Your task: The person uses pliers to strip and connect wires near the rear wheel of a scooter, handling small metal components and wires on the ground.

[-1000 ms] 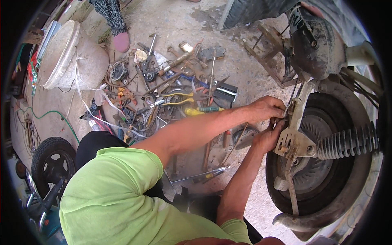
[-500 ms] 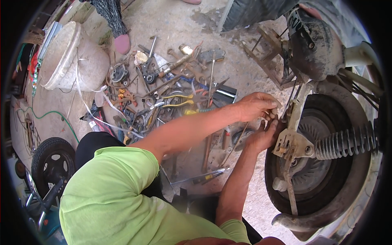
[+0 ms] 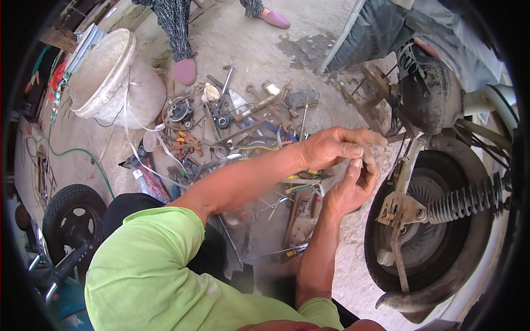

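My left hand [image 3: 330,149] and my right hand [image 3: 352,187] meet beside the wheel [image 3: 377,243], thumbs and fingertips pinched close together. Whatever is between the fingertips is too small to make out. The left index finger reaches out past the pinch. Both hands are apart from the pale metal bracket [image 3: 398,207] on the wheel's near side. From that bracket a coil-spring shock absorber [image 3: 462,204] runs to the right. A dirty curved mudguard [image 3: 469,259] goes round the tyre. Beneath my left forearm lie hand tools, partly hidden by it.
Wrenches, pliers and loose parts cover the ground around a round black metal part [image 3: 180,110]. At the left stand a white bucket [image 3: 110,83] and a small spare wheel [image 3: 74,218]. A person's pink shoe [image 3: 185,71] and another person's grey trousers [image 3: 367,36] are at the far side.
Both hands have drawn back to the left from the wheel's bracket, still together at the fingertips. The view has shifted, and a second pink shoe shows more fully at the top.
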`<state>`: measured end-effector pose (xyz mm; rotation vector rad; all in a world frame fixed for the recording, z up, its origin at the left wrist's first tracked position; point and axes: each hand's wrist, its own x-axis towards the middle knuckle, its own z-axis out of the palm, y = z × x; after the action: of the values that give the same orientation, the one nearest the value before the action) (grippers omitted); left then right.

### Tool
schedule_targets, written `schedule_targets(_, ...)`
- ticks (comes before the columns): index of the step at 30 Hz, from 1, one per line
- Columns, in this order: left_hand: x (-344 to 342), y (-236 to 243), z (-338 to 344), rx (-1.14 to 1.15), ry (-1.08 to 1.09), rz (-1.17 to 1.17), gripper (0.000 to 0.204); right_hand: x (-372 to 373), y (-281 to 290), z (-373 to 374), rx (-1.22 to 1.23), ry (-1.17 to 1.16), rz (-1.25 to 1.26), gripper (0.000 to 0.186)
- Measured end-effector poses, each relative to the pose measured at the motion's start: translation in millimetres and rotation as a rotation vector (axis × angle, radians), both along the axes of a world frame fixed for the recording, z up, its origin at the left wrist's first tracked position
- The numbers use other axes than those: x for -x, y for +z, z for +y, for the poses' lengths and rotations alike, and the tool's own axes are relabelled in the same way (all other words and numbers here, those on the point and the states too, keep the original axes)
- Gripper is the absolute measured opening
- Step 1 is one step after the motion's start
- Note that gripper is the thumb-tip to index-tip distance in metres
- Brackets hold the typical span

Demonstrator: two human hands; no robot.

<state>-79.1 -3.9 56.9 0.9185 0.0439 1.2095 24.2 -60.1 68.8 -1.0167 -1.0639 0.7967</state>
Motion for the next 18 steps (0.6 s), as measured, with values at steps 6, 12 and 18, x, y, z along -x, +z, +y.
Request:
schedule_targets(6, 24.4, 3.8, -7.4, -0.037, -0.091, -0.126, 0.025, 12.6, 0.8, -6.6, 0.065, 0.140, 0.089, 0.021)
schedule_targets(12, 29.4, 2.4, -11.6, 0.013, -0.081, -0.206, 0.038, 24.5, 14.5, -7.6, -0.096, 0.182, -0.016, 0.017)
schedule_targets(18, 30.2, 5.6, -10.7, -0.004, -0.113, -0.216, 0.034, 22.9, 19.4, -5.9, -0.179, 0.180, -0.109, 0.015)
